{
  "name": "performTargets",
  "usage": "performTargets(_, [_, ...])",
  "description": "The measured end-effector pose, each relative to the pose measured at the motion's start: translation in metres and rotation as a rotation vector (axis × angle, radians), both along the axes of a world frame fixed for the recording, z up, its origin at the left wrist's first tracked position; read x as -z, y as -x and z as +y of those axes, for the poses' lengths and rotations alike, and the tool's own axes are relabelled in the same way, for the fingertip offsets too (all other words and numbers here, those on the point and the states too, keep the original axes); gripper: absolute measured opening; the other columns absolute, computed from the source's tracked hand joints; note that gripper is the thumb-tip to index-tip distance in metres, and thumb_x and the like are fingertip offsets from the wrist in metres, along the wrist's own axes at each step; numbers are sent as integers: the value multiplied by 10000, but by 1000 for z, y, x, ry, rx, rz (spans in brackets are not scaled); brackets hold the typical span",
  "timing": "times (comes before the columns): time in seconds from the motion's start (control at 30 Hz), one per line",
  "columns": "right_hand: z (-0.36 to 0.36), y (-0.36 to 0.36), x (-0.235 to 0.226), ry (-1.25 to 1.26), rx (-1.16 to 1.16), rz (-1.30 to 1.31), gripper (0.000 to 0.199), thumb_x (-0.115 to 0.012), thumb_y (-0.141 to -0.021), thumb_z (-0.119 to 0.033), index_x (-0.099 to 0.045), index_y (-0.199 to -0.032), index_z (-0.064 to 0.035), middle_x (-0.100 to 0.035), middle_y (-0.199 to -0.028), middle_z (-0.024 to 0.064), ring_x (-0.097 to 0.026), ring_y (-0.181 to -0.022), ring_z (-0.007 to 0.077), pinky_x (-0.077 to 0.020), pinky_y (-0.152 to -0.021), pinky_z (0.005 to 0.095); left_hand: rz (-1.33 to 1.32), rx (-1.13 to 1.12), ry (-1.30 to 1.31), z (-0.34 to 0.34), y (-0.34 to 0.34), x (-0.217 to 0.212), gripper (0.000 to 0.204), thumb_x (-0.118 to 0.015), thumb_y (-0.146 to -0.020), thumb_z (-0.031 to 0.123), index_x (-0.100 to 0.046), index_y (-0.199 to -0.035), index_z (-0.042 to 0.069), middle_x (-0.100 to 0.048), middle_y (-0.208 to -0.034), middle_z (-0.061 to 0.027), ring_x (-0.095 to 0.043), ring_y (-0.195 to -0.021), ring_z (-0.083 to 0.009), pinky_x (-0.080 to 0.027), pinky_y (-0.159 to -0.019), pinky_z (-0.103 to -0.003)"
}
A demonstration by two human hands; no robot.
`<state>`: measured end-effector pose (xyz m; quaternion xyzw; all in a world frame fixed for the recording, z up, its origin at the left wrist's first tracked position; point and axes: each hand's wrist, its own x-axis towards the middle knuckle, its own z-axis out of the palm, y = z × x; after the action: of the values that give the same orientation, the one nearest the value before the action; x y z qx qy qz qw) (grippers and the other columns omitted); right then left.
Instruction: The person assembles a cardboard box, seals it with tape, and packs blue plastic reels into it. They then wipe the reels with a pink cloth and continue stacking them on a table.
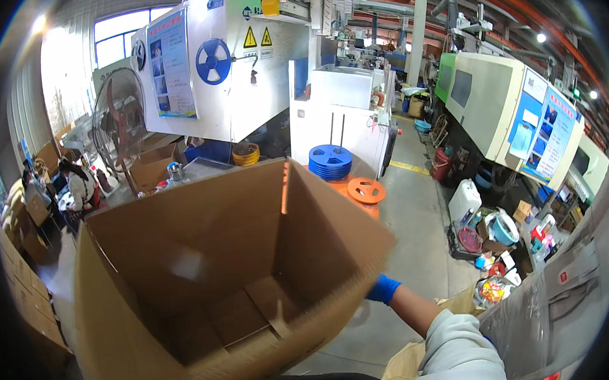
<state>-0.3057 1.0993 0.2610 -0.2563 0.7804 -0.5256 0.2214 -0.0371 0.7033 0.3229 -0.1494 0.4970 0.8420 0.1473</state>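
Cardboard box [191,246], mouth open; blue-gloved right hand [384,289] at its right side, fingers hidden; left hand unseen; grip of both cannot be told.

Matt brown cardboard is forming the walls of a box [184,226], while a blue glove [383,290] is showing beside the wrinkled cloth of a pale sleeve [461,349]. Blue plastic reels [325,169] are looking smooth, a white machine panel [266,90] is gleaming glossily, and gray floor [415,233] is appearing smooth.
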Motion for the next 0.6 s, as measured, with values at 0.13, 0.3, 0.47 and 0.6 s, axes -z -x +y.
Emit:
performTargets(0.13, [34,-59,43,-89,19,-227,480,-395,-1029,-378,-443,-1417,-99,-467,-1429,102,-503,-1221,238,-414,-1041,408,10,86,25,-12,2,-17,687,-629,-900,388,-399,-1446,41,-497,-1401,-128,-460,-1253,-300,-388,-1034,-433])
performTargets(0.3, [44,-128,91,-17,262,-564,493,-381,-1029,-392,-430,-1426,-105,-452,-1445,102,-482,-1247,250,-399,-1056,416,-20,106,13,-67,8,-17,678,-637,-899,360,-402,-1441,28,-514,-1384,-117,-490,-1230,-267,-409,-1012,-420])
performTargets(0.47, [14,-164,128,186,587,-805,505,-367,-1030,-406,-417,-1435,-110,-436,-1460,102,-461,-1272,262,-384,-1071,424,-86,69,63,-166,36,24,669,-644,-898,333,-405,-1436,15,-532,-1367,-107,-520,-1206,-235,-430,-990,-407])
performTargets(0.6, [-47,-164,150,366,787,-927,515,-356,-1030,-417,-407,-1442,-114,-424,-1472,102,-444,-1293,271,-372,-1083,430,-37,308,1148,-264,102,101,503,-575,-811,135,-553,-1306,48,-693,-1080,-171,-660,-1000,-319,-505,-885,-393])
